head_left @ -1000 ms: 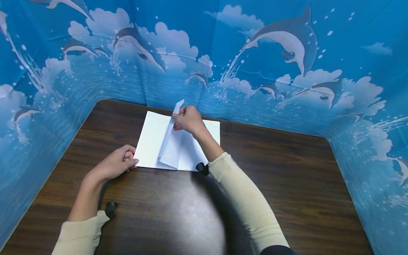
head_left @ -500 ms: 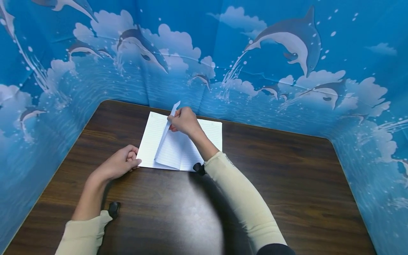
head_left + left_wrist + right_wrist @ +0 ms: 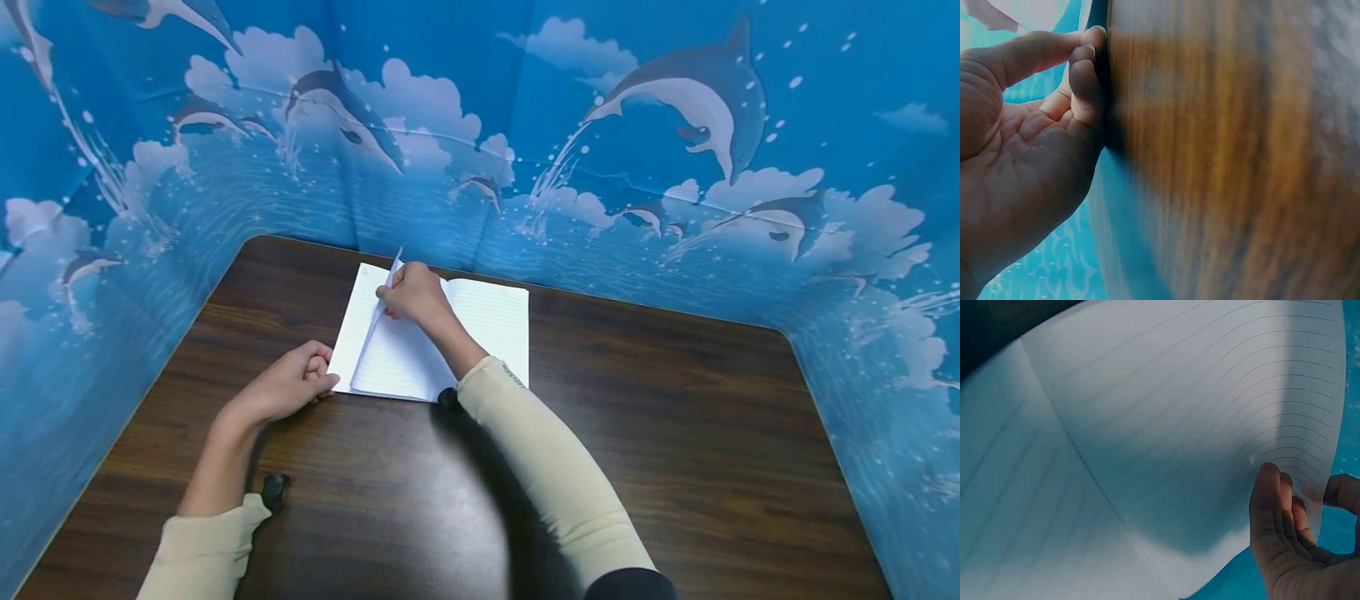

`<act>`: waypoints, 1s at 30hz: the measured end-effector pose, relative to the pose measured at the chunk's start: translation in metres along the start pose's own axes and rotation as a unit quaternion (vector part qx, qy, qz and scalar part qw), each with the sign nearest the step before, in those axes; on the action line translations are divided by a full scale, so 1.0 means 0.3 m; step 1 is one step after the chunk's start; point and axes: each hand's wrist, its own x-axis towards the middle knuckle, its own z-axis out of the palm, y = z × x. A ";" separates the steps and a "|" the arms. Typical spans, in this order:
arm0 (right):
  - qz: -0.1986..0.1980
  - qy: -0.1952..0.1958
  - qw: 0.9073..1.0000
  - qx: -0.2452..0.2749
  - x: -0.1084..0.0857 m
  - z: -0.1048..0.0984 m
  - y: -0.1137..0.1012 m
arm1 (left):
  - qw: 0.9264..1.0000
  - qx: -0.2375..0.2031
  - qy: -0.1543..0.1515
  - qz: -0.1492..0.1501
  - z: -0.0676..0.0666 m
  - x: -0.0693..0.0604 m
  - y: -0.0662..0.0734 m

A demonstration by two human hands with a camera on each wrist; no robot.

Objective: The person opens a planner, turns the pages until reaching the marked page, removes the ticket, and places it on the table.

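Note:
A lined notebook [image 3: 491, 329] lies spread on the table near its far edge. My right hand [image 3: 417, 294] pinches a raised page [image 3: 397, 362] near its upper outer corner, leaning over the left side. In the right wrist view, that lined page [image 3: 1166, 419] curves up, with the thumb on one face and the fingers of my right hand [image 3: 1300, 544] on the other. At the notebook's lower left corner, my left hand [image 3: 288, 385] pinches the edge between thumb and curled fingers. The left wrist view has my left hand [image 3: 1029, 137] against the tabletop, with only a sliver of paper showing.
The dark wood-grain table [image 3: 660, 433] extends to the right and in front of the notebook. Blue cloth [image 3: 465, 108] printed with dolphins stands around the table's back and sides. Each sleeve end carries a small black device [image 3: 275, 492].
My right hand has carried the page leftward and lower over the left side, uncovering more of the right page. My left hand keeps its hold on the notebook's corner.

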 end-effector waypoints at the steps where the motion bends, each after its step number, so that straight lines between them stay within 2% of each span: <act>1: 0.000 -0.004 1.000 -0.004 0.007 0.008 0.006 | 1.000 -0.001 -0.001 0.001 0.000 0.000 -0.001; 4: -0.002 -0.003 0.999 -0.033 0.062 0.054 0.053 | 1.000 -0.002 -0.001 -0.001 0.002 0.000 0.000; 8: -0.007 -0.001 0.998 -0.061 0.062 0.080 0.063 | 1.000 -0.003 -0.001 -0.005 0.003 0.000 -0.001; 9: -0.005 -0.007 0.998 -0.059 0.038 0.073 0.045 | 1.000 -0.004 -0.001 -0.006 0.004 0.001 -0.001; 11: -0.007 -0.019 0.998 -0.065 0.036 0.086 0.050 | 1.000 -0.005 0.000 -0.008 0.004 0.001 -0.003; 15: -0.031 -0.050 0.991 -0.118 0.152 0.170 0.139 | 1.000 -0.020 0.000 -0.010 0.000 -0.001 -0.004; 18: -0.060 -0.057 0.984 -0.158 0.128 0.162 0.132 | 0.999 -0.030 -0.002 -0.013 -0.002 -0.001 -0.004; 22: -0.074 -0.059 0.981 -0.170 0.004 0.103 0.047 | 0.999 -0.029 -0.003 -0.020 -0.008 -0.003 -0.001; 27: -0.078 -0.068 0.978 -0.181 0.011 0.116 0.055 | 1.000 -0.018 -0.004 -0.020 -0.010 -0.001 -0.004; 30: -0.088 -0.068 0.974 -0.198 0.014 0.123 0.064 | 1.000 -0.013 -0.004 -0.009 -0.006 0.003 -0.009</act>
